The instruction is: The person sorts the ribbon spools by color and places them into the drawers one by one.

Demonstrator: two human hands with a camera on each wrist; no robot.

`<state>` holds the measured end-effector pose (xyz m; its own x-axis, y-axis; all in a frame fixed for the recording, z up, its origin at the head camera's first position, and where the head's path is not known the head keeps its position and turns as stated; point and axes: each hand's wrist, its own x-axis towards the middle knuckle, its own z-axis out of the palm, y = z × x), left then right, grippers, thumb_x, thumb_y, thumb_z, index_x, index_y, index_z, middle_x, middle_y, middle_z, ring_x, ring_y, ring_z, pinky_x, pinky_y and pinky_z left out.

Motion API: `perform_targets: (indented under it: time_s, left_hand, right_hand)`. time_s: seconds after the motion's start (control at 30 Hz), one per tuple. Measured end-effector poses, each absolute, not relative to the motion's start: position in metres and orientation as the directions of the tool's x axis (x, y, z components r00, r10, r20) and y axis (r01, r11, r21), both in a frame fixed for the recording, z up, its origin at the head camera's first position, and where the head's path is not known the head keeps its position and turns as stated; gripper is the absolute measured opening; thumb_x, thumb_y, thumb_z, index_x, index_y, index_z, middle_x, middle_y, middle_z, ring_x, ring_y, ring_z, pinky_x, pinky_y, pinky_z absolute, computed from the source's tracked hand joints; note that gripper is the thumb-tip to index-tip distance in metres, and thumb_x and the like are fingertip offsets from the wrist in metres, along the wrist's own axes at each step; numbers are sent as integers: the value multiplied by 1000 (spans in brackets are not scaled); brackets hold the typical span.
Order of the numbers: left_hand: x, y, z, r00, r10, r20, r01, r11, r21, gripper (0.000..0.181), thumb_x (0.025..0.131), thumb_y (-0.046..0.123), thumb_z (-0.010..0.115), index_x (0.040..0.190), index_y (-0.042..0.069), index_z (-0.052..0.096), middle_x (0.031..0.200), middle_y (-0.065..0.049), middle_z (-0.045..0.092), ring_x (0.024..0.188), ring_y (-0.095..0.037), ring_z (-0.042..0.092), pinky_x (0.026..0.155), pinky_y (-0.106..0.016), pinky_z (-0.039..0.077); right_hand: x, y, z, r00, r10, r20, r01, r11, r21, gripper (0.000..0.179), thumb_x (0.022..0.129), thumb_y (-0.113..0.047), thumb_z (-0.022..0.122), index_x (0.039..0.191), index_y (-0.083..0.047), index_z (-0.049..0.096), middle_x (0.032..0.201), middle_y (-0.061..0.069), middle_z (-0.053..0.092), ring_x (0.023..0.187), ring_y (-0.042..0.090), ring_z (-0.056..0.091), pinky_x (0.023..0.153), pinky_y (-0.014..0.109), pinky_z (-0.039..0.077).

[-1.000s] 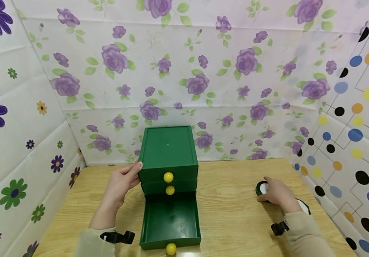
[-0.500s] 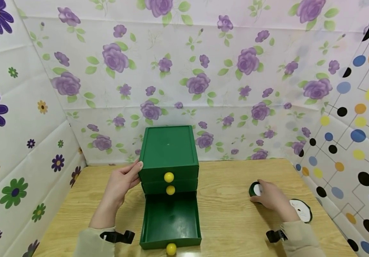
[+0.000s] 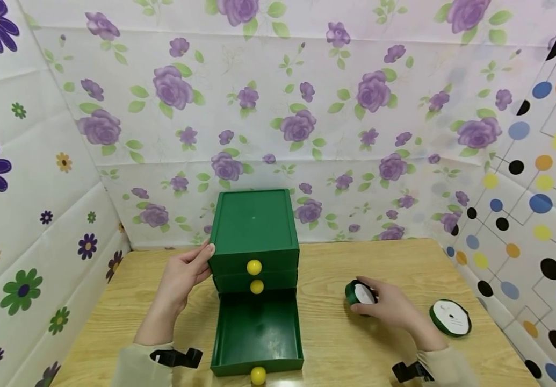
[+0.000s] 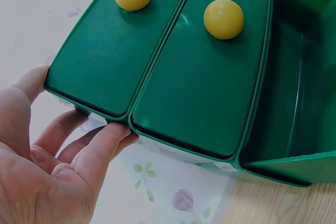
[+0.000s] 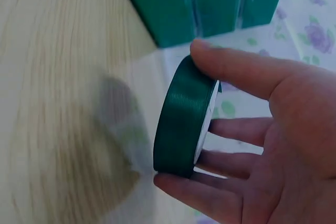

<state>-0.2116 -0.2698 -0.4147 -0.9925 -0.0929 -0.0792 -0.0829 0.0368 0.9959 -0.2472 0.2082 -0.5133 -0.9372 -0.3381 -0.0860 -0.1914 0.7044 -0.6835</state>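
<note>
In the head view, a green drawer unit (image 3: pixel 253 220) with yellow round knobs stands at mid table. Its bottom drawer (image 3: pixel 259 328) is pulled out, with nothing seen inside; the two upper ones are closed. My left hand (image 3: pixel 185 277) rests against the unit's left side, thumb near the upper front corner; the left wrist view shows its fingers (image 4: pixel 100 150) touching the side. My right hand (image 3: pixel 394 306) grips a roll of dark green ribbon (image 3: pixel 361 293) by its rim, between thumb and fingers. In the right wrist view the ribbon roll (image 5: pixel 181 119) is held on edge, above the table.
A second, larger green ribbon roll (image 3: pixel 450 317) with a white face lies flat on the wooden table (image 3: pixel 336 269) at the right. Patterned cloth walls (image 3: pixel 268 123) enclose the table at the back and both sides.
My right hand has carried the small ribbon roll leftward toward the drawer unit, uncovering the larger roll. The left hand and the drawers stay put.
</note>
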Motion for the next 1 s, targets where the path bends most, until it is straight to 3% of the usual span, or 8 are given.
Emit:
perform_targets:
  time_s: [0.3,0.67,0.83,1.0]
  left_hand:
    - [-210,-270,-414,-993,-90,-81,-85,39,996,77,88,53,71,145,6,50,151,-8,44,126,-28,55,94,-35,53]
    - [-210,-269,-415,-993,-90,-78,-83,51,995,78,89,54,70,146,6,49,153,-4,42,127,-28,54,95,-34,53]
    - [-210,-269,-416,-992,-95,-77,-83,50,995,77,89,54,69,145,6,50,153,-4,42,127,-29,54,95,-35,53]
    - [-210,-269,-414,-993,-95,-76,-82,53,995,77,89,55,69,145,6,50,153,-3,42,127,-29,54,95,-35,52]
  right_hand:
    - [-234,184,-501,-886,-455,-91,-252,638,-728,80,82,-57,76,150,-27,45,144,4,53,128,33,53,92,46,54]
    - [-228,157,-497,-795,-604,-60,-369,559,-742,78,86,-54,74,150,-21,45,145,2,52,128,28,54,92,42,55]
    - [-220,143,-489,-738,-672,-59,-377,483,-790,77,87,-49,75,151,-21,44,146,2,51,130,26,52,84,28,57]
    - [-212,130,-480,-700,-713,-42,-364,406,-838,74,87,-44,78,150,-24,45,143,0,53,123,21,55,77,26,59]
